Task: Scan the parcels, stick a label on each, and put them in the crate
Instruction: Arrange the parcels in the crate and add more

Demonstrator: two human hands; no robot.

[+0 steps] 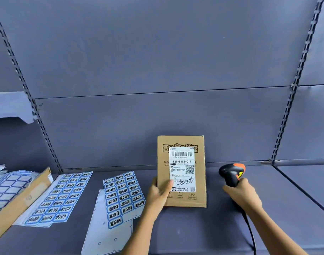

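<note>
A brown cardboard parcel (199, 181) with a white shipping label (182, 168) stands upright on the grey shelf, its label side facing me. My left hand (159, 194) grips its lower left corner, thumb on the label. To the parcel's right, my right hand (244, 196) holds a black handheld scanner (229, 174) with an orange top, its head turned toward the parcel. Two sheets of blue-bordered stickers lie left of the parcel, one near it (123, 196) and one further left (62, 196). No crate is in view.
A flat cardboard piece (19, 203) with sheets of blank blue-bordered labels (6, 190) lies at the far left. A peeled backing sheet (106, 234) sits under the near sticker sheet. The scanner's black cable (250, 230) runs toward me. Grey shelf back panels and slotted uprights rise behind.
</note>
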